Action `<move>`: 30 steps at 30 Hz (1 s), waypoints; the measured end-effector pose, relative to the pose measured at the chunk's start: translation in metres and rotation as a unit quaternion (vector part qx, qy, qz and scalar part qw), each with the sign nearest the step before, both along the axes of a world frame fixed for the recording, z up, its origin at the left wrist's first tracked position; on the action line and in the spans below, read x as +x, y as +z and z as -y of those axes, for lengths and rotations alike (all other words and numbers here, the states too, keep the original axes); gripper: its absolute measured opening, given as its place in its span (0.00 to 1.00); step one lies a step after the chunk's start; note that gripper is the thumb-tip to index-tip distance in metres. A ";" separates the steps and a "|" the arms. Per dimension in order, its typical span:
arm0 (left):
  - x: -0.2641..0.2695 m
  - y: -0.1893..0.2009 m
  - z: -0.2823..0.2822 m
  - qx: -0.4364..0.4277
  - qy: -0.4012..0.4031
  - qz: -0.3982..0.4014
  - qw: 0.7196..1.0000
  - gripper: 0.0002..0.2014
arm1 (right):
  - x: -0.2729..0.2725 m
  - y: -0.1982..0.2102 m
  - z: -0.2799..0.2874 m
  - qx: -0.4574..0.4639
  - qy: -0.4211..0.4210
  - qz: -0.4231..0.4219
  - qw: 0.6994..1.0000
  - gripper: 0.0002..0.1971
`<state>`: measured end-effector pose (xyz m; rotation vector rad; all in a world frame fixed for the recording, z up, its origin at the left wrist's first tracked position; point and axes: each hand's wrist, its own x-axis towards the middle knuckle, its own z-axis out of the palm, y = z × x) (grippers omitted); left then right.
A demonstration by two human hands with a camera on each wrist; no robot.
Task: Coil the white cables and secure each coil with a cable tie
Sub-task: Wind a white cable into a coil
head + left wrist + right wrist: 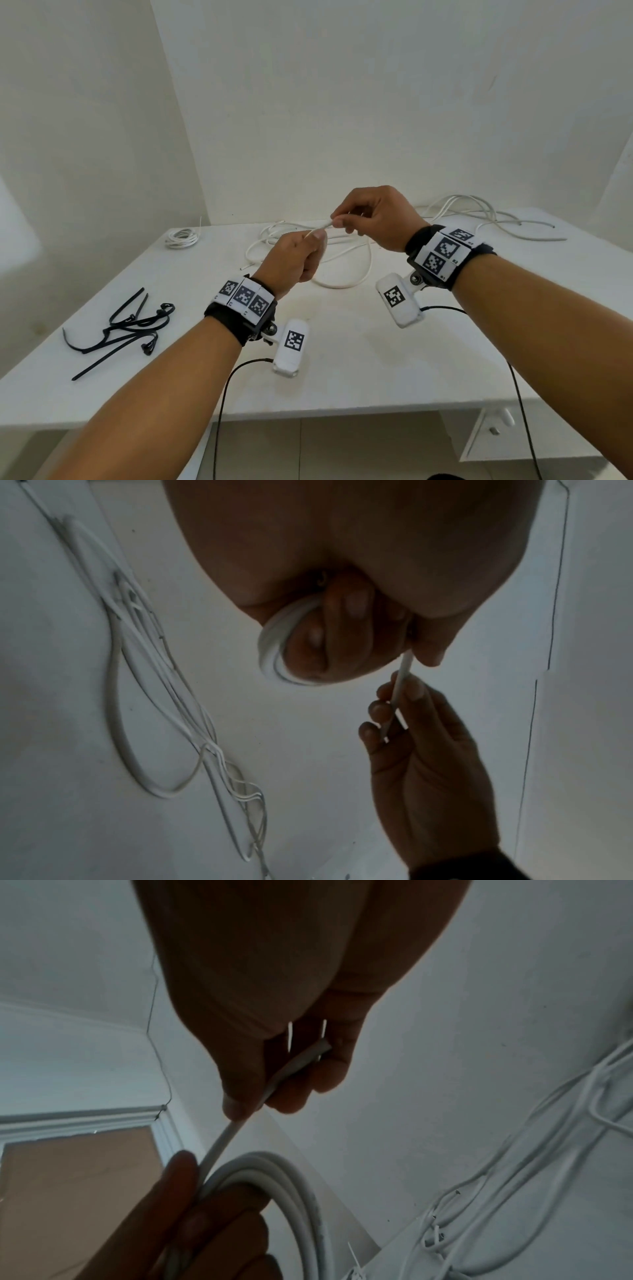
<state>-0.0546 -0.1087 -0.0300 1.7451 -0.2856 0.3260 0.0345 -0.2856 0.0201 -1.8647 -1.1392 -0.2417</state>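
The white surface (342,359) carries everything not in hand, well below both grips, so that loose work waits within reach. Beyond the grips sprawl the uncoiled white cables (342,260), left slack, probably so one can be drawn off without snagging. Far to the left of the left grip lie the black cable ties (126,329), apart from the cables and easy to pick singly. Beyond them sits a finished coil (181,238), already bound and parked out of the way.

Raised above the surface, the left hand (294,260) curls its fingers round a small coil (274,647) of several turns, keeping the loops from springing open. Just to its right, the right hand (373,216) pinches the cable's free end (294,1066) between thumb and fingertips, taut between the two grips, seemingly to lay the last turn before tying.
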 end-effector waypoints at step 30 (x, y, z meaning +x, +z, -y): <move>0.004 0.015 0.026 -0.292 0.069 0.026 0.953 0.24 | -0.023 -0.051 -0.045 0.153 -0.053 -0.099 0.982 0.16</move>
